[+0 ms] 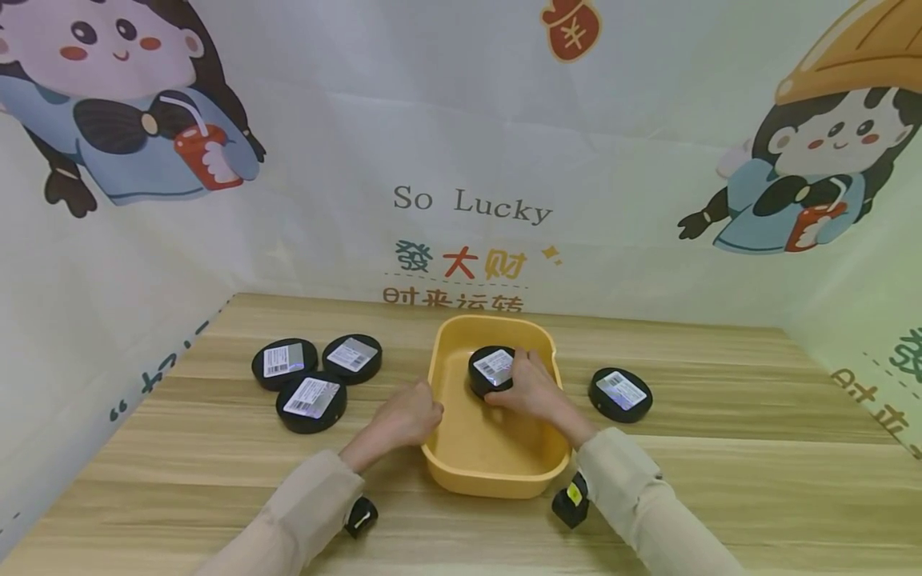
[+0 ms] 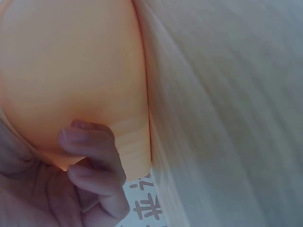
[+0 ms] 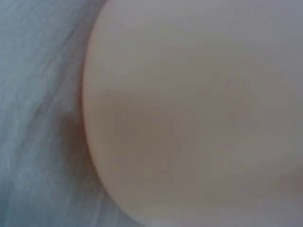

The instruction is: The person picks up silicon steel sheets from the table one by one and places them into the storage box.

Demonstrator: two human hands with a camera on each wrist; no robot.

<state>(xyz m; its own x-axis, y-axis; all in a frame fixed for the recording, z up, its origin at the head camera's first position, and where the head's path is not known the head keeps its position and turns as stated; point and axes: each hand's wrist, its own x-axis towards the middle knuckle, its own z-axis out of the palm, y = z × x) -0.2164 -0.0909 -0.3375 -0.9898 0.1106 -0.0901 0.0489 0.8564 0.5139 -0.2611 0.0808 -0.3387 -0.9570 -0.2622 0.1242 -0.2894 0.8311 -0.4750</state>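
A yellow plastic tub [image 1: 497, 460] stands on the wooden table in the head view. My left hand [image 1: 403, 416] grips its left rim. In the left wrist view the curled fingers of the left hand [image 2: 92, 175] lie against the tub's wall [image 2: 80, 61]. Inside the tub, toward the back, my right hand [image 1: 536, 392] holds a black round disc-shaped case [image 1: 493, 368] with a white barcode label on top; thumb and fingers are around its right side. The tub's blurred outer wall [image 3: 189, 118] fills most of the right wrist view, and the right hand is hidden there.
Several more black labelled discs lie on the table: three left of the tub, with one disc [image 1: 311, 402] nearest me, and another disc [image 1: 621, 394] to its right. A printed cloth backdrop [image 1: 461, 144] rises behind the table [image 1: 720, 480].
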